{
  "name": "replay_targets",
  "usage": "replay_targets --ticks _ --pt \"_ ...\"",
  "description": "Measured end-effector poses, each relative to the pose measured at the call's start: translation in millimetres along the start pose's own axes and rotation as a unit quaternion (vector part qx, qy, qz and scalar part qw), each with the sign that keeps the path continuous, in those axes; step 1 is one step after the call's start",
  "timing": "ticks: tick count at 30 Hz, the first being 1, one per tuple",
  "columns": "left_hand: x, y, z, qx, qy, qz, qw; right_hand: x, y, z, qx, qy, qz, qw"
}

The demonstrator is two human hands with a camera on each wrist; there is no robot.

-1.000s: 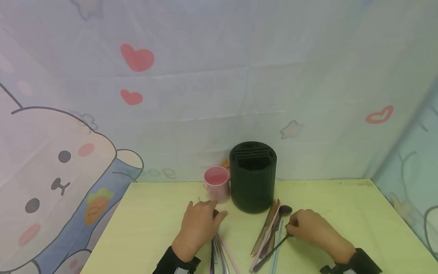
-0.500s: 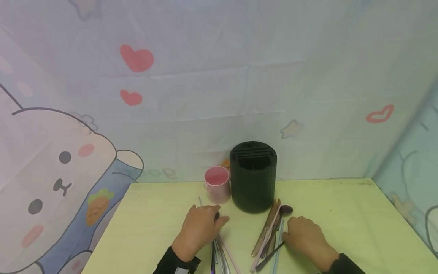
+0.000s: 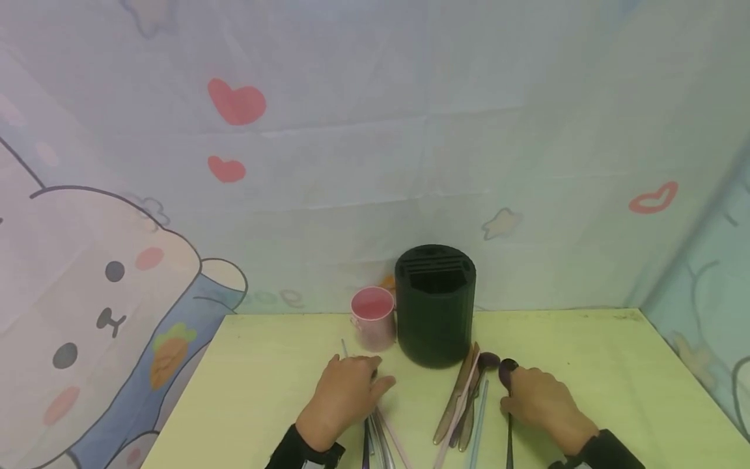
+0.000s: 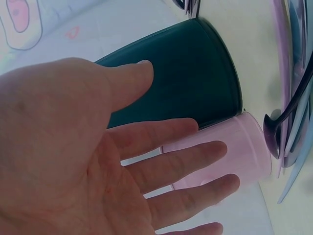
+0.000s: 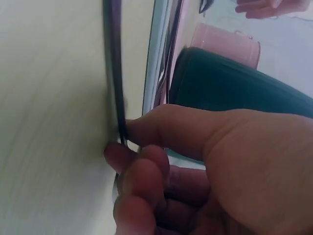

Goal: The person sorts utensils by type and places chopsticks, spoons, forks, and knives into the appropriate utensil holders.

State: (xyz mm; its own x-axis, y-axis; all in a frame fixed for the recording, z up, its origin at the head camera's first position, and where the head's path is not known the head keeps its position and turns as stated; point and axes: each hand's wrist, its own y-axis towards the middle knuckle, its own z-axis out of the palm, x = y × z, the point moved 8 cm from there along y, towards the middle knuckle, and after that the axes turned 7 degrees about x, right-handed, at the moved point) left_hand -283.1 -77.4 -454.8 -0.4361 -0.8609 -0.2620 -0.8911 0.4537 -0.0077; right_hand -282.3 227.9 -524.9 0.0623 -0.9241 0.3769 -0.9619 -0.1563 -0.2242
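One dark spoon [image 3: 507, 373]: pinched in your right hand [image 3: 540, 398], beside cutlery [image 3: 452, 412] on the counter [image 3: 603, 365]; long axis ran near to far, bowl away from you. Your left hand [image 3: 344, 396] hovered above utensils [image 3: 383, 441], fingers spread. Behind stood pink mug [image 3: 374, 322], green holder [image 3: 435, 329].

L grip [image 4: 112, 156] spread; grn holder [image 4: 195, 68], pink cup [image 4: 244, 147], dk spoon [image 4: 272, 133] beyond.

Pale cloth backdrop [image 3: 351, 163], red hearts [image 3: 237, 102], cartoon bear [image 3: 88, 273] in blue, pale yellow tabletop [image 3: 281, 365], soft dim light
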Motion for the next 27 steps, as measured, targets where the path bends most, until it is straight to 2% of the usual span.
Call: replay_targets --ticks 3,6,15,18,21,25,27 --pt "-0.9 -0.2 0.1 0.004 0.001 0.002 1.0000 -4.2 0.0 -1.7 0.014 0.007 0.005 0.9999" --pt "-3.2 0.2 -0.7 0.001 0.001 0.007 1.0000 -12.3 0.5 -5.3 0.012 0.012 0.018 0.9997" --pt "-5.5 4.8 5.0 0.008 0.000 0.028 0.9996 -26.2 3.5 -20.5 -0.040 0.039 0.038 0.9977" --pt "-6.6 5.8 4.4 -0.007 0.000 0.037 0.9993 -22.4 3.4 -29.7 -0.080 0.055 0.027 0.9950" --pt "-8.5 8.8 4.3 -0.019 -0.004 0.044 0.9989 -13.6 2.1 -42.1 -0.138 0.063 0.001 0.9885" --pt "-12.4 13.6 4.2 -0.025 -0.034 0.047 0.9980 2.4 -2.0 -57.9 -0.209 0.070 -0.044 0.9744" --pt "-14.7 16.2 2.7 -0.038 -0.054 0.051 0.9965 10.4 -4.2 -65.2 -0.242 0.071 -0.063 0.9656"
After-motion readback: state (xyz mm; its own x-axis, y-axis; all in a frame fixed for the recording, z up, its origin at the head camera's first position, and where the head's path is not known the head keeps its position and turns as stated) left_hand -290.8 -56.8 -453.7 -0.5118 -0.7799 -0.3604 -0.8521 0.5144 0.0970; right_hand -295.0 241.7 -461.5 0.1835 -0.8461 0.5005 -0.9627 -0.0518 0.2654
